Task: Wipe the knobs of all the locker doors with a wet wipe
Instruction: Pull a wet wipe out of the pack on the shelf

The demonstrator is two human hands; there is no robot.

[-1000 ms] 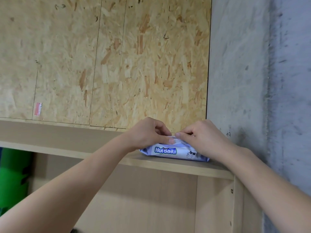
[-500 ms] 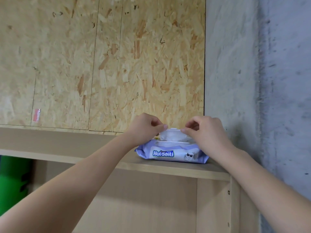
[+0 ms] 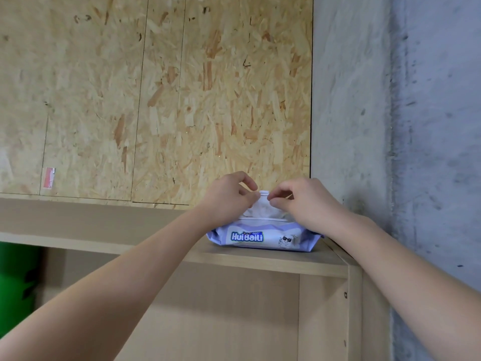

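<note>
Left hand [image 3: 229, 196] and right hand [image 3: 304, 201] both pinch the wet wipe [image 3: 263, 204] above the pack [image 3: 263, 237] at the shelf's [image 3: 156, 246] right end: unanchored, the pack could lift or several wipes follow.

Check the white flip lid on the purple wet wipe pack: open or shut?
Open. The white flip lid stands raised above the purple wet wipe pack, pinched by the left hand and right hand.

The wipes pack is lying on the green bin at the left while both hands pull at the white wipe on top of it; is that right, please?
Not quite. The head view shows the wipes pack lying on the top board of the wooden cabinet, near its right end. The rest holds: the left hand and right hand both pinch the white wipe on top.
</note>
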